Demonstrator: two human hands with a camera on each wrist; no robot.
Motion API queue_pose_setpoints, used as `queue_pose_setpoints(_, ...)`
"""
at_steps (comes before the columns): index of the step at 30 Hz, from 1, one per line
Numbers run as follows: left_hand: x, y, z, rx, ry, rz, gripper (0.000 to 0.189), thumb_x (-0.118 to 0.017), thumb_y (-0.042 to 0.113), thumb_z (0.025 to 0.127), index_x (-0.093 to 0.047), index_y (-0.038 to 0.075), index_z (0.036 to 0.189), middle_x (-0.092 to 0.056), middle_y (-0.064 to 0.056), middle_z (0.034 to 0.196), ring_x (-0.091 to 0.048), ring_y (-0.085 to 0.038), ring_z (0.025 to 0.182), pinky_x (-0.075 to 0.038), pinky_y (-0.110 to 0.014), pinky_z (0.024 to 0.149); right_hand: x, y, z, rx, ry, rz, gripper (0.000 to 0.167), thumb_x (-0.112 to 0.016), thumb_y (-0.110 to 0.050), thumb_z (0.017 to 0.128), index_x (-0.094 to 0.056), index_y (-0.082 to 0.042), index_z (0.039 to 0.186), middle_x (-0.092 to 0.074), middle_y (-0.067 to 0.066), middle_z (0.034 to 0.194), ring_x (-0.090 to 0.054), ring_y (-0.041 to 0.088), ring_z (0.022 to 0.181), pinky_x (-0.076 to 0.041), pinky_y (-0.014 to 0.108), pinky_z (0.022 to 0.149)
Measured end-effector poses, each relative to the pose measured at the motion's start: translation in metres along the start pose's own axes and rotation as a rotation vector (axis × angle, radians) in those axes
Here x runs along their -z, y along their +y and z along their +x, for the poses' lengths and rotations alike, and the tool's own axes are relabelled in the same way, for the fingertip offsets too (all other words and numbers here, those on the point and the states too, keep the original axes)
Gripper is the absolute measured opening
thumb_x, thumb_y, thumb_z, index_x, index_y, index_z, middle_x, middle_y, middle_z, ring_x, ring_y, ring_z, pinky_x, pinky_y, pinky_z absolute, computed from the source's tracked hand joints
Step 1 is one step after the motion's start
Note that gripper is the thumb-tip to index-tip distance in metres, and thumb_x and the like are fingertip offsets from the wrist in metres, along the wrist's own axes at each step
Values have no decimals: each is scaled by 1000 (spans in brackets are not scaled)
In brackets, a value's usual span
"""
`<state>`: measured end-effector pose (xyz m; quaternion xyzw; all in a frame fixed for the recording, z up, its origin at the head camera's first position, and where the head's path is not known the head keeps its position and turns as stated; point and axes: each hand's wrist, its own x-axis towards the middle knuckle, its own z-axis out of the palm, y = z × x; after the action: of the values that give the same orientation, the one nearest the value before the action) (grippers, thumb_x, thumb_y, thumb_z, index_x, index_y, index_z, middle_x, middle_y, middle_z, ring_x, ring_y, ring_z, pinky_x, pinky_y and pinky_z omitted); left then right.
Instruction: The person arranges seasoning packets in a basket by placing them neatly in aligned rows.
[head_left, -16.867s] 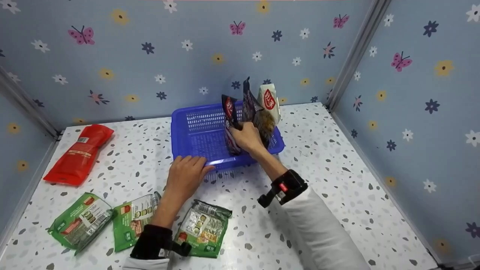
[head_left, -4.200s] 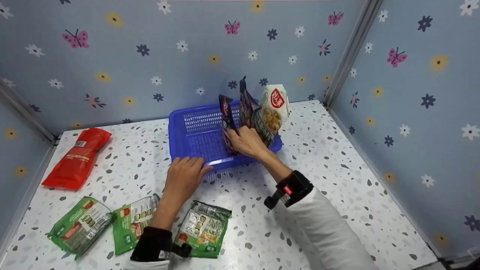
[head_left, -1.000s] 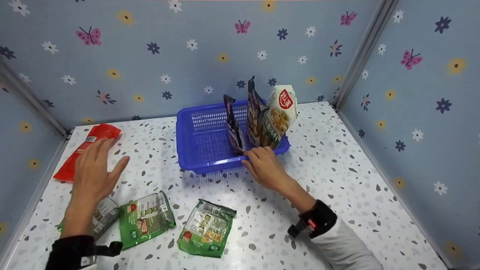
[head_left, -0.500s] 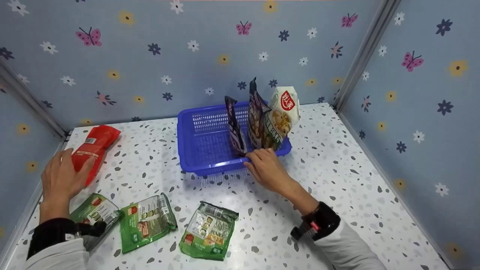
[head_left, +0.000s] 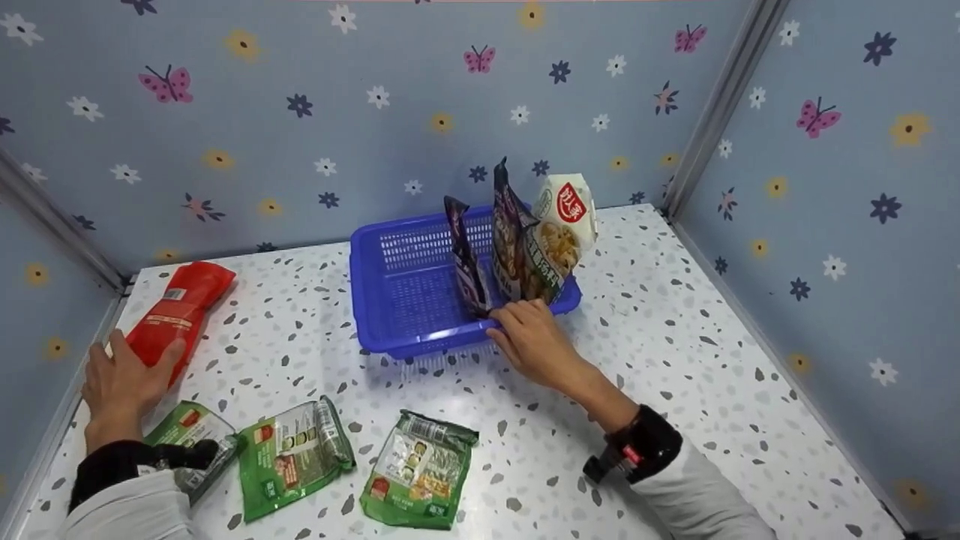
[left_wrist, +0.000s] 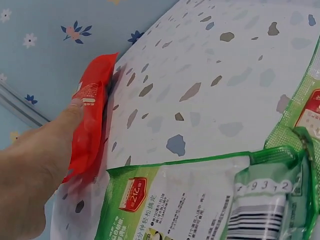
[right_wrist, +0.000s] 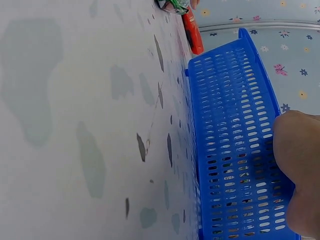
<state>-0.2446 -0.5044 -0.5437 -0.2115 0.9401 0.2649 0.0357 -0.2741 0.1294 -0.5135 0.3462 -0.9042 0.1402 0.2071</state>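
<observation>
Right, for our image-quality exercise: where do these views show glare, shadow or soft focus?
Head view: a white highlight on the blue perforated basket, along its front rim; left wrist: a reddish shadow on the speckled tabletop along the red packet; right wrist: the tabletop's large pale patches look soft-edged, likely out of focus.

Basket (head_left: 364, 292): solid blue. Red packet (head_left: 176, 311): pale print. Three green packets (head_left: 296, 457): whitish panels. Table (head_left: 675, 337): white, grey flecks. Walls (head_left: 405, 45): pale blue; white, yellow, navy flowers (head_left: 343, 18); pink butterflies (head_left: 479, 58). Sleeves (head_left: 697, 487): pale grey.
</observation>
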Motion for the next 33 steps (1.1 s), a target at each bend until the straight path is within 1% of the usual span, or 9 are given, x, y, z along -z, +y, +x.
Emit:
queue_pose_setpoints(5,-6,-4,-2,74,-48,2,128,-60,71,105,16,-8,172,0,-55,168,-13,-78,150,-25,-90,125,1,-2,-1,14,11,5,29,-61,-31,118,-74,-7,128,-79,7,115,-73,28,105,-53,43,99)
queue_pose_setpoints(9,-5,-2,-5,108,-31,15,130,-62,71,103,11,-13,169,-9,-58,162,-17,-77,147,-29,-89,120,0,-2,0,41,40,-5,26,-62,-30,117,-74,-7,125,-79,6,112,-73,27,102,-52,42,96)
queue_pose_setpoints(13,-1,7,-8,162,20,13,134,-69,73,99,-2,-21,167,-17,-57,159,-26,-71,144,-42,-84,114,-1,-1,1,44,59,-6,25,-63,-29,116,-74,-7,124,-79,6,111,-72,27,101,-52,42,94)
queue_pose_setpoints(16,1,13,-12,209,60,-45,124,-74,71,97,-24,-25,159,-31,-51,151,-37,-64,135,-54,-74,103,-2,-1,1,36,56,0,26,-63,-29,116,-74,-7,125,-79,6,111,-71,27,101,-52,42,95)
queue_pose_setpoints(20,4,19,-20,275,121,-217,107,-77,62,99,-38,-20,156,-44,-43,152,-47,-56,135,-58,-56,88,-3,-2,1,31,39,5,27,-61,-31,117,-73,-8,126,-78,5,112,-71,26,101,-52,42,96)
queue_pose_setpoints(24,5,26,-26,331,155,-407,104,-75,58,102,-31,-6,172,-41,-33,170,-44,-46,148,-53,-35,83,-4,-2,1,25,31,2,27,-61,-32,118,-72,-9,126,-78,5,113,-71,26,103,-52,42,97)
queue_pose_setpoints(28,6,33,-28,408,167,-712,97,-82,50,101,-34,13,177,-56,-3,144,-54,-19,126,-56,-20,67,-4,-1,1,17,32,-1,27,-61,-32,118,-73,-9,126,-78,5,113,-71,26,103,-52,43,97)
queue_pose_setpoints(31,5,40,-28,462,205,-968,84,-89,39,99,-44,26,169,-49,17,120,-55,-7,105,-61,-20,57,-3,0,0,8,32,5,28,-60,-32,118,-73,-9,126,-78,6,114,-71,27,104,-52,43,98)
queue_pose_setpoints(33,3,45,-29,474,239,-1078,77,-90,35,97,-50,29,163,-53,19,125,-59,-6,110,-66,-21,68,-3,1,0,3,34,7,28,-60,-32,118,-73,-8,127,-79,6,115,-72,27,105,-52,43,99)
